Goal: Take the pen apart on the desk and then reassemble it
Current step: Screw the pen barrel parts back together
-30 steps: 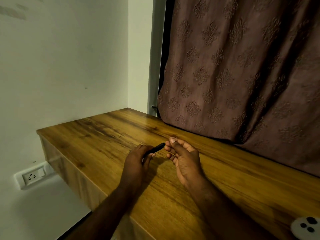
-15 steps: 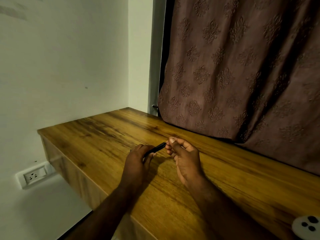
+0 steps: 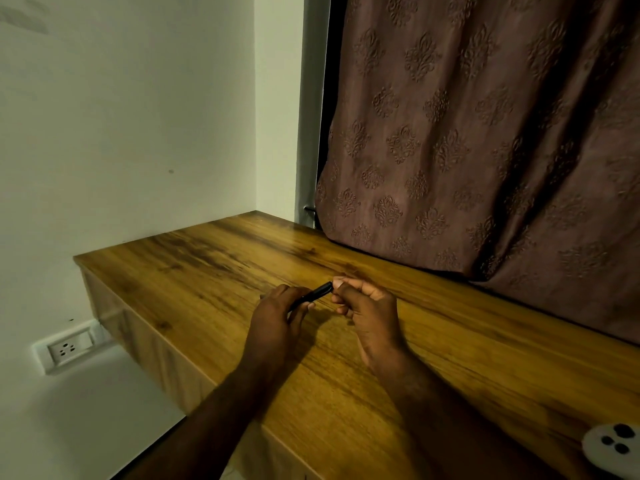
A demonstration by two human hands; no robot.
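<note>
A black pen (image 3: 313, 295) is held just above the wooden desk (image 3: 194, 271), pointing up and to the right. My left hand (image 3: 277, 317) is closed around its lower end, which the fingers hide. My right hand (image 3: 367, 310) is at the pen's upper end, thumb and forefinger pinching the tip. Both forearms reach in from the bottom of the view.
A brown patterned curtain (image 3: 467, 140) hangs behind the desk and rests on its back edge. A white wall lies to the left, with a socket (image 3: 67, 348) below the desk's left end. A white round object with dark holes (image 3: 614, 445) sits at the desk's near right corner.
The hands and the pen have hardly moved. My right thumb has closed a little more onto the pen's upper end.
</note>
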